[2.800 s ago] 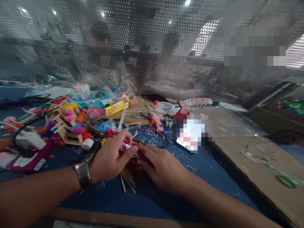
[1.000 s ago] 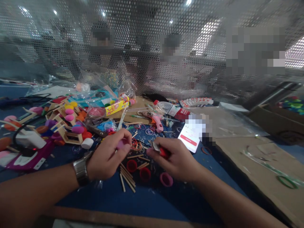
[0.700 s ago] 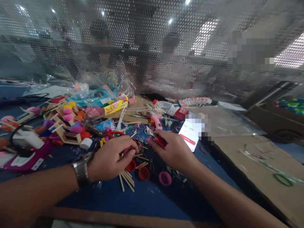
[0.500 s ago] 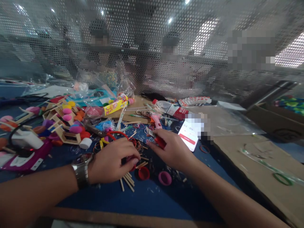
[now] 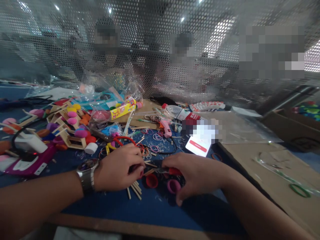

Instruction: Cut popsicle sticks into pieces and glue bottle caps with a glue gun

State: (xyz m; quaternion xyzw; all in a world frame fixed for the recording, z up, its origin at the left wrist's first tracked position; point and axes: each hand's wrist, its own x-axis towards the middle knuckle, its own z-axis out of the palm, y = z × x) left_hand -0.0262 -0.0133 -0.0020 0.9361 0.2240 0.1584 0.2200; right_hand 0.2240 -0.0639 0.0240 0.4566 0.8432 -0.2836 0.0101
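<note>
My left hand [image 5: 122,168], a watch on its wrist, is closed with thumb against fingers. A bit of red shows at the thumb tip; what it belongs to is mostly hidden. My right hand [image 5: 193,171] is spread low over the table, thumb apart from the fingers. Beneath its fingers lies a red-handled metal tool [image 5: 175,171], partly covered. A pink round cup [image 5: 173,186] is beside the right thumb, and a red round cup [image 5: 151,181] sits between the hands. Several thin wooden sticks [image 5: 136,190] lie by the left hand.
A pink glue gun [image 5: 166,129], lit phone [image 5: 200,141] and bottle [image 5: 183,115] lie beyond the hands. Colourful pieces and small wooden frames [image 5: 75,141] crowd the left, near a purple power strip [image 5: 35,160]. Cardboard [image 5: 265,166] covers the right. A perforated screen [image 5: 150,66] stands behind.
My right hand has moved down and nearer, bringing the red-handled tool down by the cups, and its fingers have spread. My left hand has hardly moved.
</note>
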